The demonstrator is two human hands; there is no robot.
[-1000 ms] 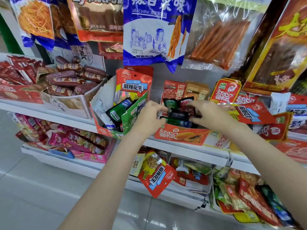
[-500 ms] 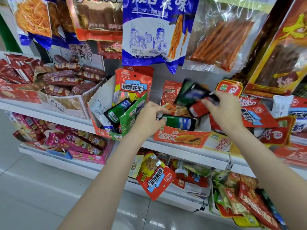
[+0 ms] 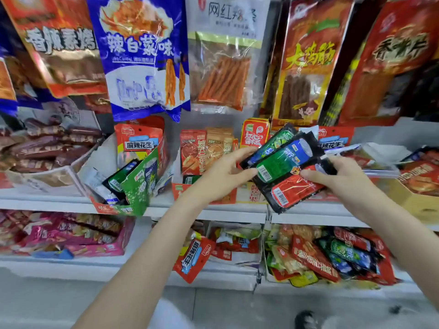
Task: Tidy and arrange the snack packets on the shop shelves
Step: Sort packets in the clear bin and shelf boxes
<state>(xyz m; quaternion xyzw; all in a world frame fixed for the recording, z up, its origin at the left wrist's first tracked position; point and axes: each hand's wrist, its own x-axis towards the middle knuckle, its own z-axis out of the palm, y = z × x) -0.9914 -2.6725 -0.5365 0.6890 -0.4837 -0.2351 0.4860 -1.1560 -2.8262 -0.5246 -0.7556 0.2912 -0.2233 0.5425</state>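
In front of the middle shelf's front edge (image 3: 213, 213), I hold a fan of black-edged snack packets (image 3: 285, 167) in mid-air between both hands. My left hand (image 3: 223, 174) has its fingers curled round the fan's left side, thumb against the green packet; my right hand (image 3: 337, 179) pinches the right side, thumb on the red packet.

The packets' long axes run diagonally, barcode ends pointing down-left toward me and top ends pointing up-right toward the hanging bags. They overlap loosely rather than lying square.

Done well, I judge, this step means tapping the edges flush into one stack, all faces one way, before setting them down. The likeliest home looks to be the green display box (image 3: 133, 186) at the shelf's left, where similar packets stand upright, leaning.
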